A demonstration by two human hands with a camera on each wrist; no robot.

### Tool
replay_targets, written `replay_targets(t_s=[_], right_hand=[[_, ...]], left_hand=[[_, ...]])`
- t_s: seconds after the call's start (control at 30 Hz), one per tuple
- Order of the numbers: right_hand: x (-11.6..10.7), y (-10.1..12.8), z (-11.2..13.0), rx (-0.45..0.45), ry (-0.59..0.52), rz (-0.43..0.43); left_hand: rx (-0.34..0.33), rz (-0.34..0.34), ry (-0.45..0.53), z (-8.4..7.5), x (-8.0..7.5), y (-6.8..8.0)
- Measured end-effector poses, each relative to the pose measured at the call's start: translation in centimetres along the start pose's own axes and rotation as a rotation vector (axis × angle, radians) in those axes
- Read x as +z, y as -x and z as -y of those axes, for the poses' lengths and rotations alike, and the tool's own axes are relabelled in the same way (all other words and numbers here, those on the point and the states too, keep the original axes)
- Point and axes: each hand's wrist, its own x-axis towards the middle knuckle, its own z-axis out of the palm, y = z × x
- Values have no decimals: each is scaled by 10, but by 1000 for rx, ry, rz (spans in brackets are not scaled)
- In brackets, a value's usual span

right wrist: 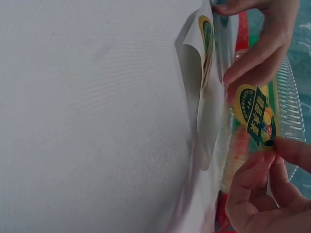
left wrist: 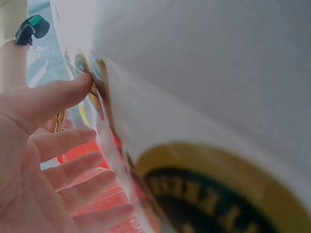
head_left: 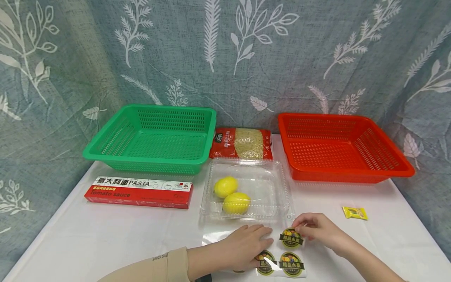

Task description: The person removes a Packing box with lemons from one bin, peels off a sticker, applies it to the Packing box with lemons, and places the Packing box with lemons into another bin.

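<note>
My right hand pinches the edge of a round fruit sticker between thumb and fingertip. In the right wrist view that sticker stands up, apart from the sticker sheet behind. My left hand lies with straightened fingers on the sheet; the left wrist view shows its thumb touching the sheet near a sticker. More round stickers remain on the sheet, some partly covered by the left hand. Just beyond the hands lies a clear plastic clamshell box with two lemons showing in it.
A green basket stands at the back left, a red basket at the back right. Between them lies a red pasta bag. The pasta box is on the left; a small yellow packet is on the right.
</note>
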Motion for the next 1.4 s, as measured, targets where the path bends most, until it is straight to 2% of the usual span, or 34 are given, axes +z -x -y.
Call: replay_targets(t_s=[0.1, 0.23, 0.33, 0.43, 0.5, 0.73, 0.87, 1.07, 1.4], right_hand=[[0, 1, 1, 10, -16, 6], [2, 1, 3, 17, -26, 13], [2, 2, 5, 17, -21, 12], [3, 3, 7, 20, -22, 7], [3, 4, 9, 16, -31, 1], [8, 4, 14, -51, -91, -19], [11, 4, 18, -65, -103, -21], [14, 5, 26, -68, -87, -17], [18, 4, 33, -92, -129, -19]], left_hand=[[14, -27, 14, 0, -1, 2], [15, -96, 67, 3, -1, 3], [7, -157, 143, 5, -1, 2], [-19, -192, 263, 6, -4, 0], [-55, -209, 388, 6, -6, -1], [-210, -312, 990, 3, -10, -3], [-273, -366, 1188, 3, -9, -5], [-336, -381, 1318, 2, -10, -6], [-400, -395, 1382, 2, -16, 0]])
